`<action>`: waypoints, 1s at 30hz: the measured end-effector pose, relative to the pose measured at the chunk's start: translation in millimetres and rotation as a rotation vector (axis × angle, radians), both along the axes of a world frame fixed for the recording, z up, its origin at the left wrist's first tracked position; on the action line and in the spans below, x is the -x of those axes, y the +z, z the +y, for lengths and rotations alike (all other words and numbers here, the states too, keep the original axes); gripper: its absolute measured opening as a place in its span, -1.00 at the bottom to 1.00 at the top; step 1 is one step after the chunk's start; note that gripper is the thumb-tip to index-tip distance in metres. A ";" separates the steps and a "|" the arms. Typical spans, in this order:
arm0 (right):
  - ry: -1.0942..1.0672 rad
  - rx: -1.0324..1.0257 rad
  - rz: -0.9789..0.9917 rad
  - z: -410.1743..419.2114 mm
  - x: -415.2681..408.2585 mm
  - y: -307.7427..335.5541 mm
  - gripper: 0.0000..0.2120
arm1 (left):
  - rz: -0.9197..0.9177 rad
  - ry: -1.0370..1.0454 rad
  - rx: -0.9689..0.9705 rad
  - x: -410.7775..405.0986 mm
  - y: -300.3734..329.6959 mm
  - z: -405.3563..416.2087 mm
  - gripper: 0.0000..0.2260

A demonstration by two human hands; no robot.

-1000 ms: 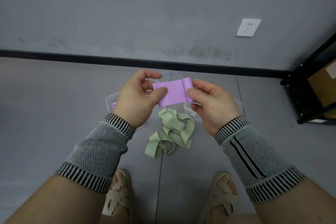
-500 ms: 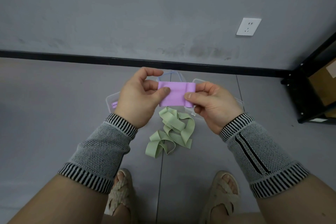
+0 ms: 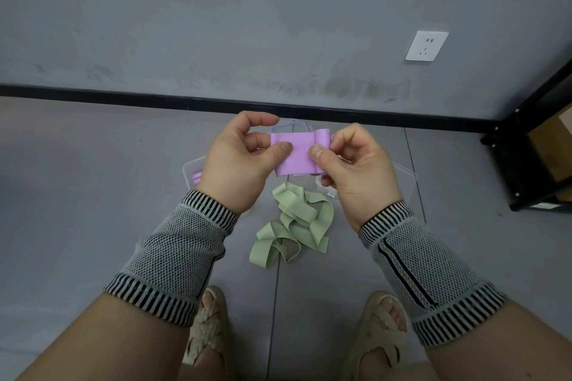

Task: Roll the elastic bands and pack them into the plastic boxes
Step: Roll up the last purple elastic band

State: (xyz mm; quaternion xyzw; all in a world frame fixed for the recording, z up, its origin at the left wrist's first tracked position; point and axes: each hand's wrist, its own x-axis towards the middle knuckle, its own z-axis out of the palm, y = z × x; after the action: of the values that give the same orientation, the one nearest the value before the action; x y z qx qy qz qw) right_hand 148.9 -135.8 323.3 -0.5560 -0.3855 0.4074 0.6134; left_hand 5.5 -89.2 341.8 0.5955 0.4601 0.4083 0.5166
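Note:
A purple elastic band (image 3: 297, 155) is held flat in the air between both hands, with a small roll formed at its right end. My left hand (image 3: 238, 161) pinches its left end between thumb and fingers. My right hand (image 3: 356, 167) pinches the rolled right end, thumb on top. On the floor below lies a loose, tangled green elastic band (image 3: 294, 223). Clear plastic boxes sit on the floor behind the hands: one at the left (image 3: 193, 170), one at the right (image 3: 405, 179), one at the back (image 3: 294, 125), all mostly hidden.
My feet in woven sandals (image 3: 207, 331) (image 3: 383, 328) stand at the near edge of the grey floor. A black skirting strip (image 3: 123, 96) runs along the wall. A black metal shelf (image 3: 532, 145) with cardboard boxes stands at the right. A white socket (image 3: 426, 46) is on the wall.
My hands have come closer together and the flat purple stretch has shortened. The roll at the right end has grown.

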 end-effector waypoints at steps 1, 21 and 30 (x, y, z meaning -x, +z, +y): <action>-0.002 -0.006 0.006 0.1 1.3 0.3 -0.72 | -0.009 0.002 0.002 0.2 -0.1 0.4 -0.76; 0.252 0.173 0.338 3.1 -6.6 -2.3 -0.76 | 0.014 -0.036 -0.018 3.2 -0.3 -0.2 -0.74; 0.219 0.184 0.175 2.1 -7.0 -2.0 -0.78 | 0.011 -0.057 0.002 -1.3 -2.8 -1.4 -0.73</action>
State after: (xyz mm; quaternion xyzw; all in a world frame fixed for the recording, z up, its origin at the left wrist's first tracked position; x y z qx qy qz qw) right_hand 155.9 -133.7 321.3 -0.5270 -0.3500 0.5522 0.5429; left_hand 6.8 -90.7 339.0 0.6100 0.4463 0.3898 0.5261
